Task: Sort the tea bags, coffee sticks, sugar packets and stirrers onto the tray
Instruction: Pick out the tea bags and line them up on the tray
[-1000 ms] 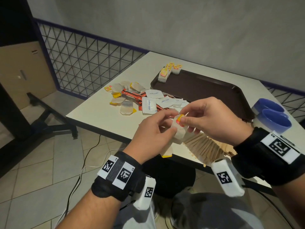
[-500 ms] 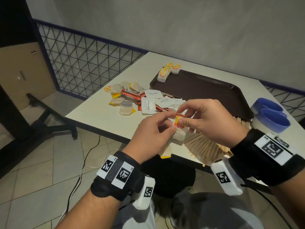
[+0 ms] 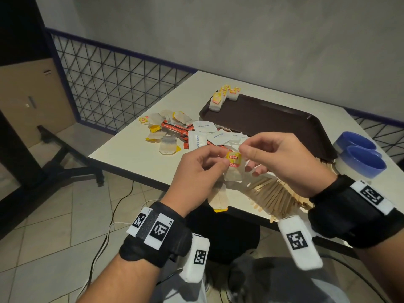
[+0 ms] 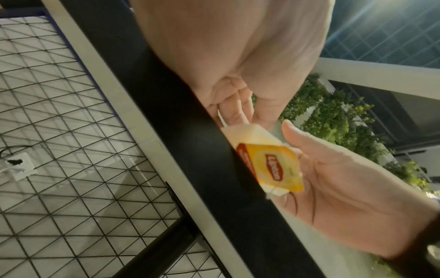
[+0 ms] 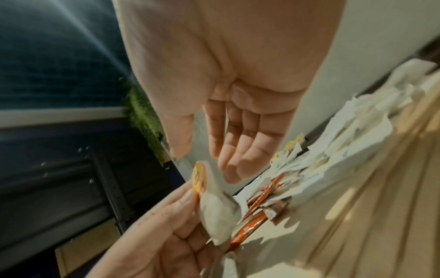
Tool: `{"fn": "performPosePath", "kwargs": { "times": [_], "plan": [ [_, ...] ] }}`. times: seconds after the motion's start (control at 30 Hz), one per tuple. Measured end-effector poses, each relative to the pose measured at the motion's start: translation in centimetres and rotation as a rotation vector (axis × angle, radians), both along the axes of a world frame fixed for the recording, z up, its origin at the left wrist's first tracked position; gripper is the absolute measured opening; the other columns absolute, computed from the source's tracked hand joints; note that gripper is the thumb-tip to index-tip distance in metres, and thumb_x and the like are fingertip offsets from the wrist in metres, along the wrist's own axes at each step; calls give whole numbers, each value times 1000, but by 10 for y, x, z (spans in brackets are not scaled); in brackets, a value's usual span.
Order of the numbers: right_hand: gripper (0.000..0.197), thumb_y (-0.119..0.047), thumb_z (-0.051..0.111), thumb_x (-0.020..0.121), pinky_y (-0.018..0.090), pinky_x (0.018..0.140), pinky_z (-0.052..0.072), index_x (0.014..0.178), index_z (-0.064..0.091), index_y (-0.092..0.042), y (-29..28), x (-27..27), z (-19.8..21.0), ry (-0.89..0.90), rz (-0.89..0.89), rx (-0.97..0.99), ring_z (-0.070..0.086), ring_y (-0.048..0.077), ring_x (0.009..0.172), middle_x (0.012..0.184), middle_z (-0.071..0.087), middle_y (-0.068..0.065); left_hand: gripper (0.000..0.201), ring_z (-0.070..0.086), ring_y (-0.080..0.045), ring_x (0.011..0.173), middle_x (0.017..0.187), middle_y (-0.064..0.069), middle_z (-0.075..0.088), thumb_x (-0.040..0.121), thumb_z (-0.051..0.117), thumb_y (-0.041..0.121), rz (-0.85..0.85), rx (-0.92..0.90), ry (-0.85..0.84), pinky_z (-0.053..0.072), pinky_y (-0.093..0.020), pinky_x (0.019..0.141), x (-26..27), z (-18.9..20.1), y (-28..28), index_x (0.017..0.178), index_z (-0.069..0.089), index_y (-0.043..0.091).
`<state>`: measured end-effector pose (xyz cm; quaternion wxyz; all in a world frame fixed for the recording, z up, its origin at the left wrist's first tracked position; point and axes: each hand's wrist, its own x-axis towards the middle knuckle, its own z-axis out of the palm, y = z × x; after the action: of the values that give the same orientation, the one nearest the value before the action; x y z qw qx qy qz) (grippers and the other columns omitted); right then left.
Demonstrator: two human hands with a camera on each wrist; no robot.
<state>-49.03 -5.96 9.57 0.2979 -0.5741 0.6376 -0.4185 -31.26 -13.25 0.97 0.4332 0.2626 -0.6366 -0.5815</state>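
While the left hand pinches the tea bag upright, tag uppermost, the right hand hovers beside, fingers relaxed.

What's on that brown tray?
A few tea bags sit in the far-left corner of the tray. The right hand hides its near edge.

**Where the hands can go on the desk**

The brown tray has lots of bare room in its middle. Folded tea bags fill only its far left corner. A pile of loose packets sits just left of the tray, blocking that side. Wooden stirrers cover the near desk edge. Two blue bowls stand just right of the tray.
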Motion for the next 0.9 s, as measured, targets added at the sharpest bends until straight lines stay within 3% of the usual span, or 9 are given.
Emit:
{"fn": "performPosePath", "kwargs": {
  "times": [0.1, 0.2, 0.27, 0.33, 0.43, 0.53, 0.67, 0.9],
  "plan": [
    [13, -16, 79, 84, 32, 63, 55, 95, 79, -9, 1, 1, -7, -6, 30, 42, 69, 24, 75, 89, 76, 15, 15, 73, -15, 77, 85, -4, 78, 96, 70, 9, -19, 15, 33, 58, -37, 61, 1, 2, -1, 108, 74, 18],
    [8, -16, 78, 87, 33, 65, 57, 94, 81, -13, 1, 1, -9, 90, 36, 21, 69, 28, 75, 85, 77, 13, 19, 76, -22, 94, 93, -6, 80, 97, 71, 14, -64, 4, 34, 63, -48, 78, 1, 2, 0, 115, 73, 19],
    [9, -19, 77, 88, 39, 68, 59, 95, 81, -15, 1, 3, -6, 143, 50, 13, 70, 33, 79, 83, 77, 10, 18, 76, -23, 100, 102, -5, 79, 97, 71, 18, -70, -11, 35, 63, -53, 81, 1, 3, 0, 114, 74, 20],
    [10, -21, 78, 87, 42, 71, 60, 95, 82, -16, 2, 7, -4, 174, 69, 11, 71, 32, 80, 82, 77, 7, 12, 75, -22, 99, 104, 0, 78, 97, 71, 19, -45, -30, 39, 64, -51, 76, 1, 3, 0, 108, 76, 21],
    [10, -20, 79, 86, 40, 70, 59, 93, 81, -14, 4, 11, -2, 181, 74, 4, 71, 30, 78, 81, 77, 7, 11, 74, -20, 91, 92, 2, 77, 97, 70, 18, -8, -67, 36, 62, -40, 66, 0, 2, 0, 93, 78, 24],
    [8, -15, 80, 85, 40, 68, 59, 91, 81, -10, 4, 11, -4, 140, 53, -20, 66, 24, 66, 78, 77, 10, 11, 74, -17, 90, 90, 3, 78, 96, 71, 18, 15, -58, 55, 62, -40, 76, 0, 1, 0, 90, 78, 23],
    [7, -11, 79, 85, 28, 63, 57, 91, 81, -7, 6, 13, -8, 88, 43, -38, 65, 14, 64, 77, 76, 10, 7, 75, -16, 91, 91, 3, 78, 96, 71, 21, 39, -49, 40, 63, -49, 81, -1, 1, 0, 94, 78, 20],
    [9, -10, 72, 92, 26, 61, 55, 94, 80, -7, 5, 11, -8, 74, 28, -16, 65, 13, 65, 79, 75, 12, 7, 74, -20, 96, 95, 1, 78, 94, 73, 24, 6, -21, 30, 61, -53, 87, 1, 2, 1, 100, 78, 23]
  ]
}}
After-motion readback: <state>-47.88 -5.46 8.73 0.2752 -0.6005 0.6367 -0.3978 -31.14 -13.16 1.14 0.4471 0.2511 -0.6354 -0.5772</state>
